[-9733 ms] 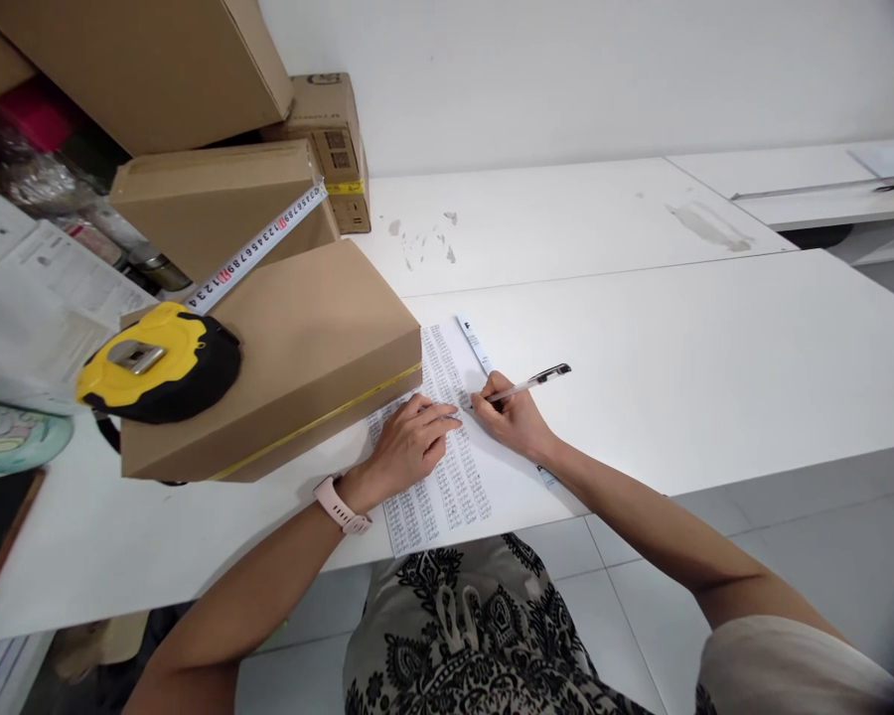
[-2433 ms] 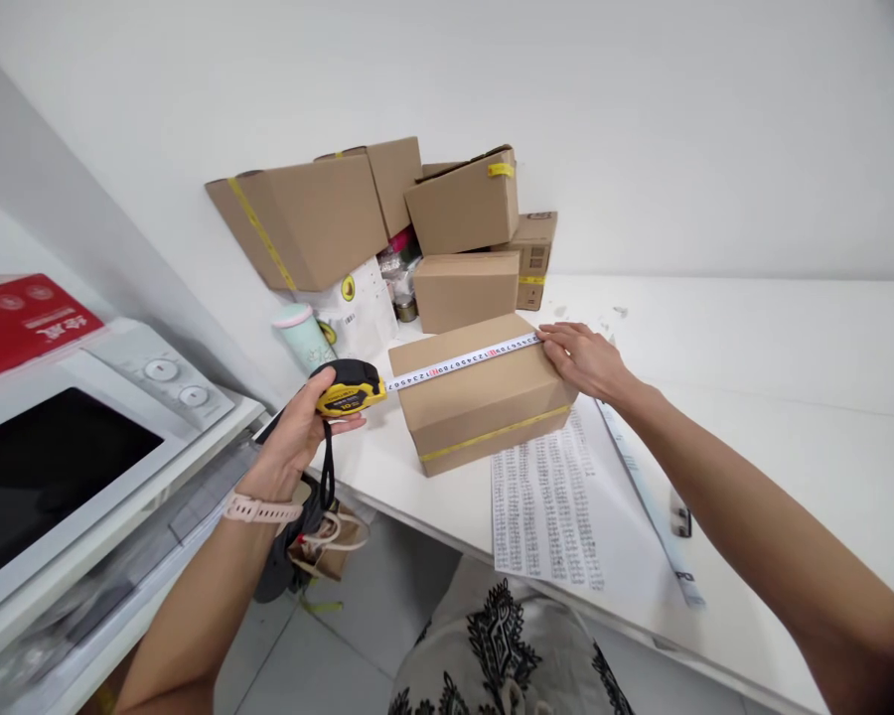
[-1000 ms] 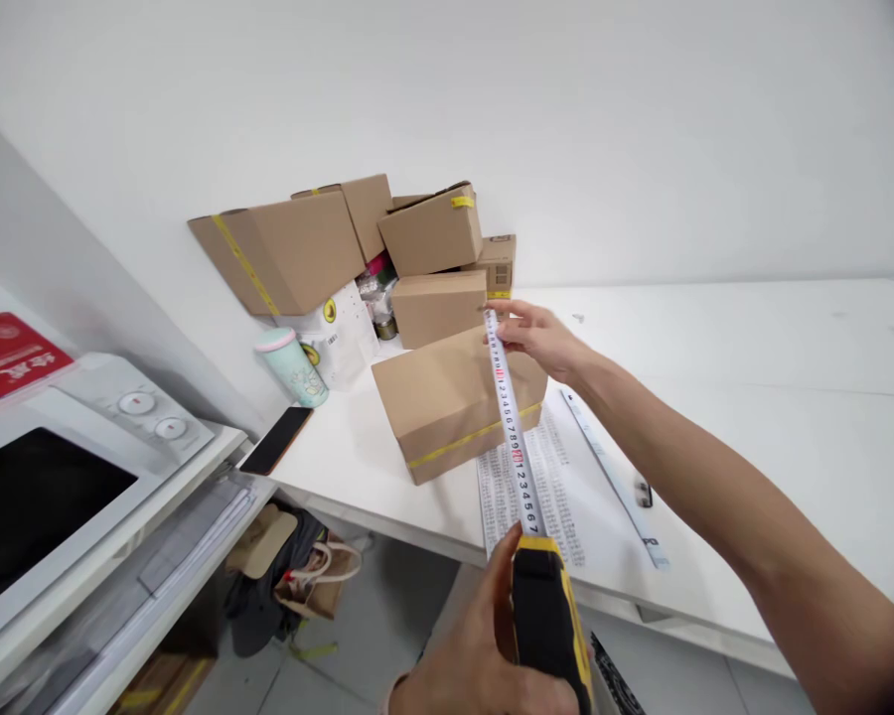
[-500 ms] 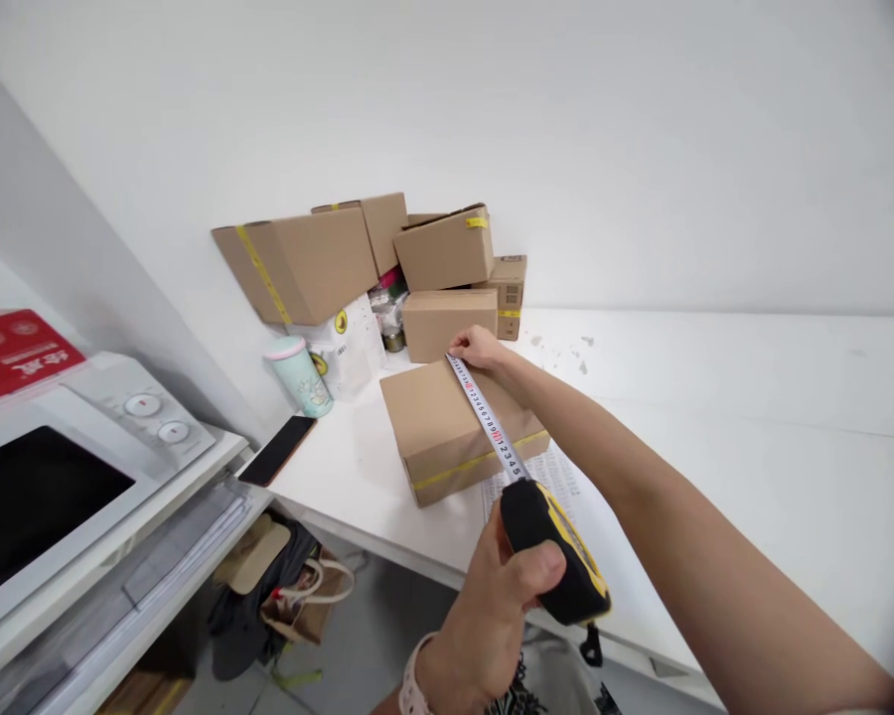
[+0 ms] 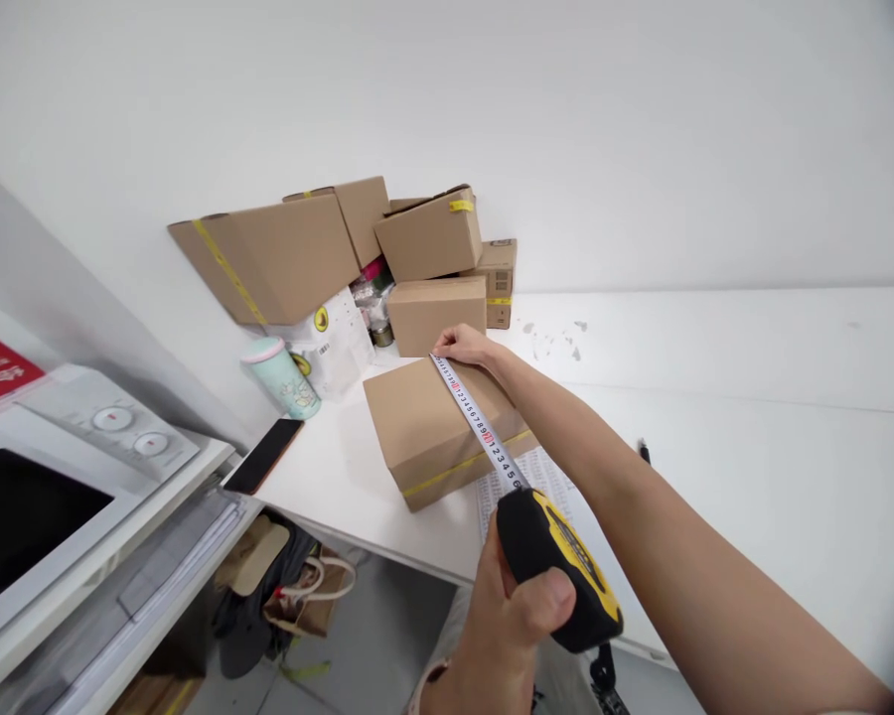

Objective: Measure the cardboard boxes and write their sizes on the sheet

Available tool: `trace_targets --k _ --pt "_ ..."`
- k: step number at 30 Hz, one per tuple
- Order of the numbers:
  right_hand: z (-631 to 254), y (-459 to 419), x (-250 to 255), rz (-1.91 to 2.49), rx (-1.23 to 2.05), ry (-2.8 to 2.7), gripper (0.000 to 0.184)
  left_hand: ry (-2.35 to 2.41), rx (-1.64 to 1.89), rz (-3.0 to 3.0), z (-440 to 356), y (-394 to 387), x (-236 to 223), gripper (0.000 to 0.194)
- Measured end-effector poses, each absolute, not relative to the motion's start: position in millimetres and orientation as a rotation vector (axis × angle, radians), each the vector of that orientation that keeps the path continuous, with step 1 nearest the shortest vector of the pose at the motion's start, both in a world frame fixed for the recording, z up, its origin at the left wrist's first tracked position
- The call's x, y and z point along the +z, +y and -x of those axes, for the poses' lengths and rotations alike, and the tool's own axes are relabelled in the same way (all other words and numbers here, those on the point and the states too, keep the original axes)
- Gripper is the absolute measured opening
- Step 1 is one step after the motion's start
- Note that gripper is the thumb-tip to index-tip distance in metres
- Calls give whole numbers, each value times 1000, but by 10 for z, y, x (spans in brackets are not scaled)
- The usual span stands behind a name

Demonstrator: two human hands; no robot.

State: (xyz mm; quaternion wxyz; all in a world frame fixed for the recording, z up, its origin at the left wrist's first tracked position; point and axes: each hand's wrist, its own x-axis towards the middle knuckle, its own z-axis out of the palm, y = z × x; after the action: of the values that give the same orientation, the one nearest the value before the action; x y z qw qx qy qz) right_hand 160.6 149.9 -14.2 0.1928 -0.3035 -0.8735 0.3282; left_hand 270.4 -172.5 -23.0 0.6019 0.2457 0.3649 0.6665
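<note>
My left hand [image 5: 514, 616] grips the black and yellow case of a tape measure [image 5: 558, 571] at the near side of the table. From the case the numbered steel blade [image 5: 475, 417] runs out across the top of a closed cardboard box [image 5: 424, 407]. At the box's far edge, the fingers of my right hand [image 5: 462, 345] pinch the blade's end; the fingertips partly cover it. Yellow tape runs along the box's near side. Under the box's right part lies a printed sheet [image 5: 547, 477], half hidden by the blade and my right forearm.
Several cardboard boxes [image 5: 283, 253] are piled against the wall, over a white bag [image 5: 335, 353]. A mint tumbler [image 5: 283, 380] and a dark phone [image 5: 264, 457] stand and lie at the left. A microwave [image 5: 67, 467] is beside the table [image 5: 760, 457]. A pen [image 5: 645, 452] lies right.
The view has shifted a little, and a pen now shows beyond my right forearm. Slightly more blade shows at the case. Both hands keep their holds.
</note>
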Motion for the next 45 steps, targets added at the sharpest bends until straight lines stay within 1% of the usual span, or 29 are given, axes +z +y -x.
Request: trace_targets --k 4,8,14,37,45 --pt "-1589 1531 -156 846 937 -2450 17 820 1567 -594 -2714 -1670 -304 64" --pt "-1570 1554 -163 843 932 -2451 18 768 1623 -604 -2724 -1610 -375 68" --pt "-1555 1539 -143 843 919 -2446 15 789 1625 -610 -2744 -1673 -248 60" --pt "-1548 1542 -140 847 907 -2433 12 678 1662 -626 -2755 -1666 -234 58" --pt "-1555 1523 -125 847 912 -2434 12 710 1633 -609 -2767 -1685 -234 57"
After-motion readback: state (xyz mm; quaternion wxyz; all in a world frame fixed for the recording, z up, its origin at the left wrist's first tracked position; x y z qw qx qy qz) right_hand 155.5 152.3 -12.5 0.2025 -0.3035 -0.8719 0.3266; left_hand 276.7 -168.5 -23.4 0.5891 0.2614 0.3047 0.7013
